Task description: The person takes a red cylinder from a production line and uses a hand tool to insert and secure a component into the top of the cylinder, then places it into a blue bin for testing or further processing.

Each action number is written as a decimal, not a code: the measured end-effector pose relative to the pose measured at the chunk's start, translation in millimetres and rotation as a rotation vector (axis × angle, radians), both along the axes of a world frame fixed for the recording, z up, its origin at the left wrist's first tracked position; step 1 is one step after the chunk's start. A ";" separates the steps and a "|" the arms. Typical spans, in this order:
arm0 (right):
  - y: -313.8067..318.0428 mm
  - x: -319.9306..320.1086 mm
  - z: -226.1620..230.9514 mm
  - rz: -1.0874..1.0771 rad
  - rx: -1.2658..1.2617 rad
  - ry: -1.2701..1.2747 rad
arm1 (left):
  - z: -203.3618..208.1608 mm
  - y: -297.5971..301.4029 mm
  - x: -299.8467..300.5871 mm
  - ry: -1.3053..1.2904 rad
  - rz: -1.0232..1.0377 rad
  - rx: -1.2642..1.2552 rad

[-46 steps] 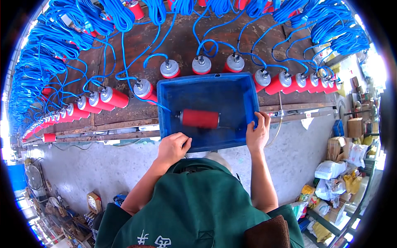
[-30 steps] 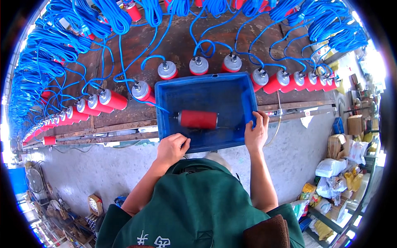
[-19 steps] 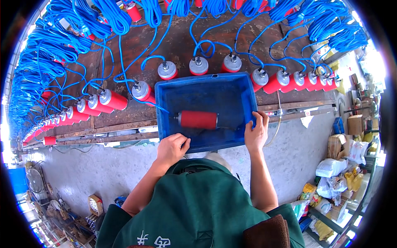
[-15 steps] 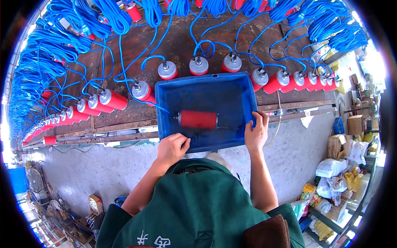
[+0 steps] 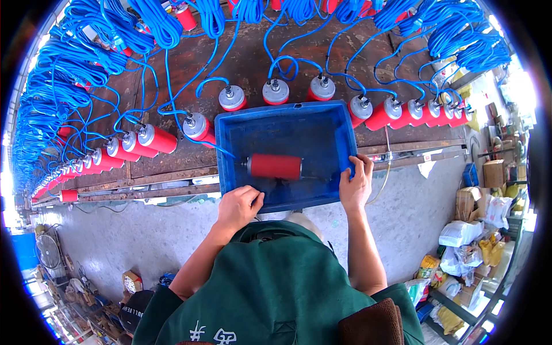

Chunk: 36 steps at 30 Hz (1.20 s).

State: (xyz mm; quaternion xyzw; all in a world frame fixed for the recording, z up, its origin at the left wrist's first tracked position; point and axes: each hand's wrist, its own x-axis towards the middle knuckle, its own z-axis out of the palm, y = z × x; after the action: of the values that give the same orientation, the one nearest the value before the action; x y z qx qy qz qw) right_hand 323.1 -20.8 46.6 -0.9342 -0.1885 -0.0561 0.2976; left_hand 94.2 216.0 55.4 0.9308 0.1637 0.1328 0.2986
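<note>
A blue plastic tub [image 5: 282, 204] juts over the near edge of the workbench. What looks like water covers its floor. Inside lies a red cylinder [image 5: 275, 166] on its side, its grey cap end to the left and a blue cable running from there over the tub's left wall. My left hand [image 5: 240, 204] grips the near rim at the left, fingers curled. On the right wall near the front corner, my right hand [image 5: 356, 181] is closed round the rim. Neither hand touches the cylinder.
Red cylinders with grey caps [image 5: 198, 125] line the rusty bench [image 5: 190, 57] on both sides of the tub. Coiled blue cables [image 5: 155, 23] crowd the far side and left. Bags and boxes [image 5: 463, 233] stand at right. A dark cap [image 5: 135, 310] shows at lower left.
A dark cap has come further into view at the lower left. My hands, the tub and the red cylinder stay nearly where they were.
</note>
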 end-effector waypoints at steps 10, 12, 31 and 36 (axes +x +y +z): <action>1.8 -1.0 2.6 -0.019 0.007 0.011 | 1.8 0.3 1.2 -0.009 -0.014 0.013; 1.9 -1.0 3.8 -0.019 0.008 0.008 | 2.5 0.3 1.0 0.010 -0.001 -0.019; 4.5 -2.1 6.0 -0.040 0.025 0.005 | -33.7 35.2 112.6 0.367 -0.542 0.332; 3.8 -2.1 0.5 -0.033 0.054 -0.059 | -49.1 31.1 125.2 0.483 -0.523 0.536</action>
State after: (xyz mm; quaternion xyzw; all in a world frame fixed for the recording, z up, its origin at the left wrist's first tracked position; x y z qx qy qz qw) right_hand 321.0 -17.0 47.1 -0.9268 -0.1800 -0.0938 0.3160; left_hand 219.4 247.1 6.3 0.9897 -0.0525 -0.1308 0.0233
